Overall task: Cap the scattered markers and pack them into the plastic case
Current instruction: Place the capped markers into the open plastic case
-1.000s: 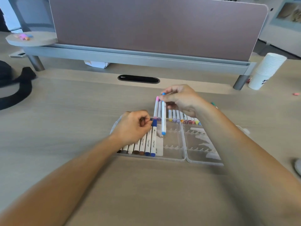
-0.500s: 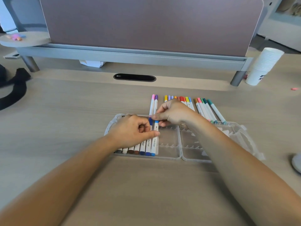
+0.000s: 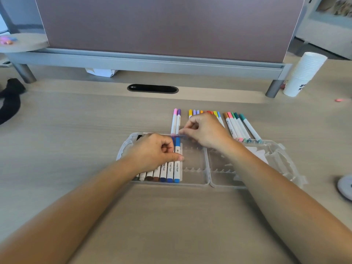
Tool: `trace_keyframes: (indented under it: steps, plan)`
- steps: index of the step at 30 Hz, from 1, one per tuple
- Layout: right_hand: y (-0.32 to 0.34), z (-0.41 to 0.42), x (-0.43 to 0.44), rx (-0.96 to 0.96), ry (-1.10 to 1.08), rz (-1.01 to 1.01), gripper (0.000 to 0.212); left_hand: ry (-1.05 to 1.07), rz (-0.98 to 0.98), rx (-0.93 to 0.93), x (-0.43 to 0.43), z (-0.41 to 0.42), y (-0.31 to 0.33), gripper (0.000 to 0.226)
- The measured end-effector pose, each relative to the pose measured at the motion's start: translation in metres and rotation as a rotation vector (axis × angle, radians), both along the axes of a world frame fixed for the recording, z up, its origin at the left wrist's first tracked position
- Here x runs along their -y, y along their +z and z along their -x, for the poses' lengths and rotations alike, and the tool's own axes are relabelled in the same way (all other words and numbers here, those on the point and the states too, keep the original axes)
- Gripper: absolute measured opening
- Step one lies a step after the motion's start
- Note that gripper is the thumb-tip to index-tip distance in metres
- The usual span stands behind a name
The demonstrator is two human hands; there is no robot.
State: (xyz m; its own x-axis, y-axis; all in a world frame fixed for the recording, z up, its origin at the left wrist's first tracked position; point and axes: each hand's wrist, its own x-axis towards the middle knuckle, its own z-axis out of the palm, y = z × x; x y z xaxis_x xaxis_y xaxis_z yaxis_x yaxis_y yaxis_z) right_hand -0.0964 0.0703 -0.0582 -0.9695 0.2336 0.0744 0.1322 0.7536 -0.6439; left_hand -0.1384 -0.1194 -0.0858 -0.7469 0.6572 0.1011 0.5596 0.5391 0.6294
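While about seven packed markers [image 3: 162, 172] sit slotted beneath the left hand [image 3: 150, 153], most of the plastic case [image 3: 193, 161] is unfilled. The left fingers [image 3: 168, 148], curled, hold the light-blue marker [image 3: 177, 168] down. The right fingers [image 3: 187, 128] are narrow at the rim beyond it, and what they grip cannot be told. The loose markers [image 3: 236, 128], apparently capped, lie beyond the right hand [image 3: 209, 132]. On the pale wood worktop [image 3: 76, 149], a partition screen [image 3: 162, 25] and stacked paper cups [image 3: 304, 73] stand far beyond the fingers.

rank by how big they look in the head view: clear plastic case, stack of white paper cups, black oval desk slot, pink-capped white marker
1. clear plastic case
2. stack of white paper cups
3. black oval desk slot, about as long as the cups but thinner
4. pink-capped white marker
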Motion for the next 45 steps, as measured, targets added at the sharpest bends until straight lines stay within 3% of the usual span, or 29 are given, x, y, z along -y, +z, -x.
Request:
trace_keyframes:
  steps: [6, 9, 12, 14, 18, 22, 27, 34, 40, 45]
  plan:
    - [0.003, 0.013, -0.067, -0.090, -0.242, -0.247, 0.020, -0.045, -0.010, -0.069, 0.004, 0.001, -0.001, 0.036]
    - [0.001, 0.025, -0.095, 0.049, -0.301, -0.347, 0.033, -0.074, -0.008, -0.086, 0.005, 0.003, -0.002, 0.051]
    - [-0.001, 0.033, -0.107, 0.240, -0.314, -0.476, 0.032, -0.072, 0.020, -0.063, 0.006, 0.002, 0.002, 0.057]
    - [-0.003, 0.035, -0.112, 0.287, -0.292, -0.460, 0.032, -0.071, 0.035, -0.067, 0.005, 0.002, 0.002, 0.058]
    - [-0.007, 0.033, -0.119, 0.230, -0.284, -0.390, 0.031, -0.086, 0.042, -0.090, 0.005, 0.003, 0.000, 0.057]
    - [-0.003, 0.029, -0.122, 0.073, -0.295, -0.251, 0.021, -0.096, 0.076, -0.133, 0.005, 0.004, -0.002, 0.023]
    - [0.010, 0.028, -0.122, -0.133, -0.318, 0.125, 0.010, -0.088, 0.088, -0.101, 0.005, 0.003, -0.001, 0.021]
    - [0.037, 0.014, -0.097, -0.278, -0.244, 0.352, 0.013, -0.089, 0.060, -0.083, 0.004, 0.004, -0.003, 0.016]
    - [0.050, 0.001, -0.060, -0.239, -0.116, 0.632, 0.024, -0.047, -0.021, 0.049, 0.001, 0.006, 0.001, 0.018]
    - [0.032, -0.005, -0.027, -0.091, 0.113, 0.737, 0.028, -0.026, -0.044, 0.077, -0.002, 0.000, 0.009, 0.027]
